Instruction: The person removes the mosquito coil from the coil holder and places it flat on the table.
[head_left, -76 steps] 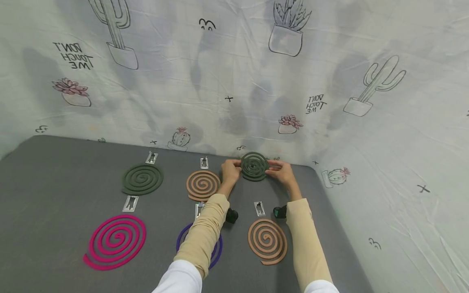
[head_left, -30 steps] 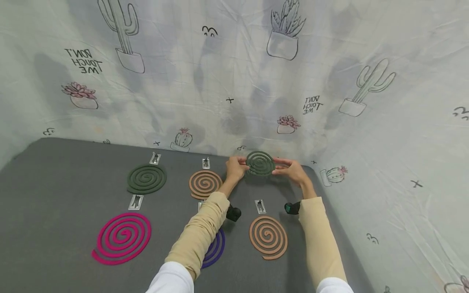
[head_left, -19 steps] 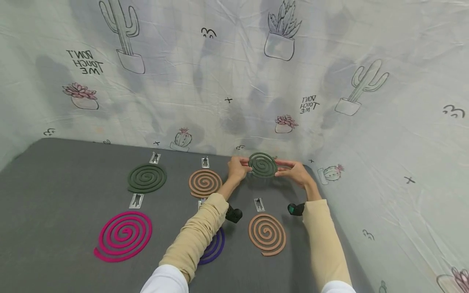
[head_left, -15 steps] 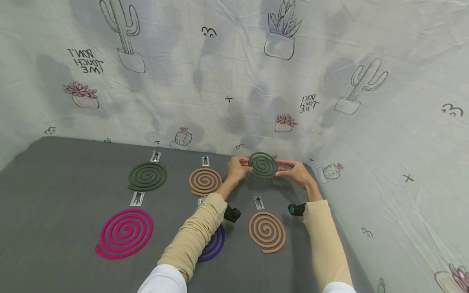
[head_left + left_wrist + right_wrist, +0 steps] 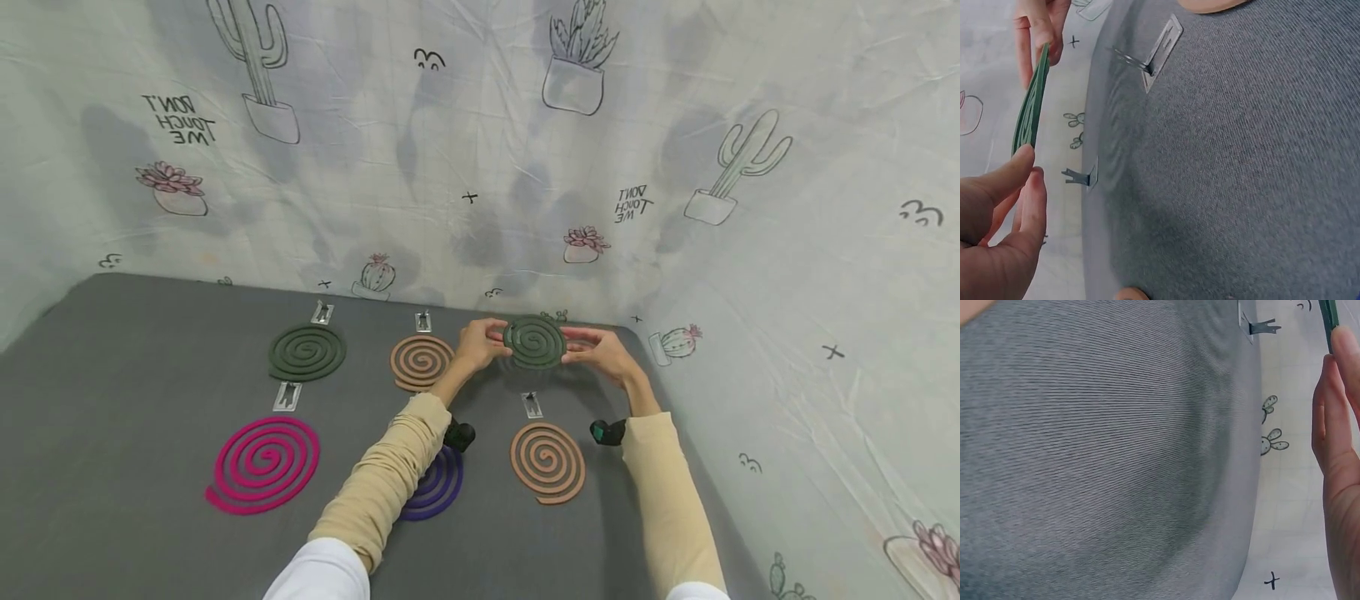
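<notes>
A dark green mosquito coil (image 5: 535, 342) is held up over the back right of the grey table. My left hand (image 5: 480, 343) pinches its left edge, and my right hand (image 5: 606, 354) grips the opposite edge. The left wrist view shows the coil (image 5: 1032, 103) edge-on, with thumb and fingers on either side of its rim. Only a short piece of the coil (image 5: 1330, 322) shows in the right wrist view. Nearest the left hand lies a tan coil (image 5: 422, 360). A small metal coil stand (image 5: 532, 405) lies in front of the held coil.
Another green coil (image 5: 307, 352), a pink coil (image 5: 264, 462), a purple coil (image 5: 446, 483) partly under the left forearm, and a second tan coil (image 5: 547, 462) lie flat. More metal stands (image 5: 288, 396) sit among them. A cactus-print cloth (image 5: 480, 167) rises behind the table.
The green coil stays between both hands and sits slightly farther right than in the earliest frame. The right hand has spread outward a little. The head view has shifted slightly.
</notes>
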Demonstrator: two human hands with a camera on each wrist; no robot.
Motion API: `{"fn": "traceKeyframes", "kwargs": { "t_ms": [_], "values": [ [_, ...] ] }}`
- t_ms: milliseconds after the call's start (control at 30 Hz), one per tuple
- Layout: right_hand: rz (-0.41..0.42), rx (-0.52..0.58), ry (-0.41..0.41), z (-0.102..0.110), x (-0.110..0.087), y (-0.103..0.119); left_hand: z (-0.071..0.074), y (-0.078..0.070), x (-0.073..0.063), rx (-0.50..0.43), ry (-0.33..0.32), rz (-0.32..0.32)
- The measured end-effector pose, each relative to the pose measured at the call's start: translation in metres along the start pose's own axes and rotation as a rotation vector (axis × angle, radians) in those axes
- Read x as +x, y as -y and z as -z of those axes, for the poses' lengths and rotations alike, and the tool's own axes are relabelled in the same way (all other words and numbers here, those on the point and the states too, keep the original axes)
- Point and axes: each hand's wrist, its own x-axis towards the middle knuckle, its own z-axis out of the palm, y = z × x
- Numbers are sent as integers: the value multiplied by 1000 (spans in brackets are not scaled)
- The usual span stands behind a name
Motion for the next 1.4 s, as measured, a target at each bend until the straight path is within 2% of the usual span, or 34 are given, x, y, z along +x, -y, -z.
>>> {"fn": "traceKeyframes", "kwargs": {
  "t_ms": [333,633,767,933,1100,1400],
  "values": [
    [20,15,23,-2,-7,-9,0,2,-5,80,47,-37],
    [27,17,18,-11,-9,-15,-4,8,-5,102,51,-25],
    [30,1,9,-15,-10,-18,-7,9,-5,84,46,-5],
    [44,0,7,-18,-8,-22,-11,14,-4,67,16,25],
    [84,15,7,-20,-4,-26,-14,19,-3,80,-28,20],
    [7,-37,15,-28,1,-22,-21,26,-3,56,-120,8]
  ]
}}
